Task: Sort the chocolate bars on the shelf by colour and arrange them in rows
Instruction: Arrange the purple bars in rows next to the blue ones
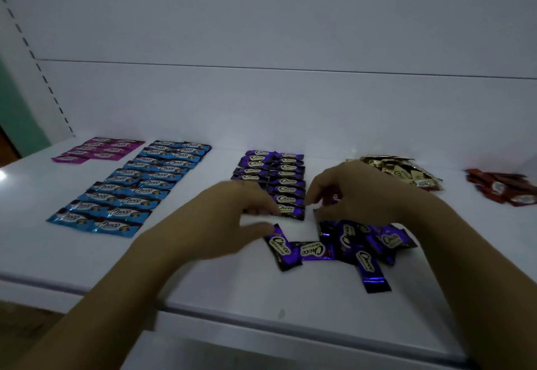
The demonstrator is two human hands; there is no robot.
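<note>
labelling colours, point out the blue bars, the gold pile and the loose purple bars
blue chocolate bars (136,188): head view, wrapper mid-block
gold chocolate bar pile (406,170): head view, top wrappers
loose purple chocolate bars (345,239): head view, middle bar

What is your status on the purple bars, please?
Left hand, right hand at purple rows, grips blurred. Loose purple pile unsorted. Gold heap, red heap wait. No obstruction.
</note>
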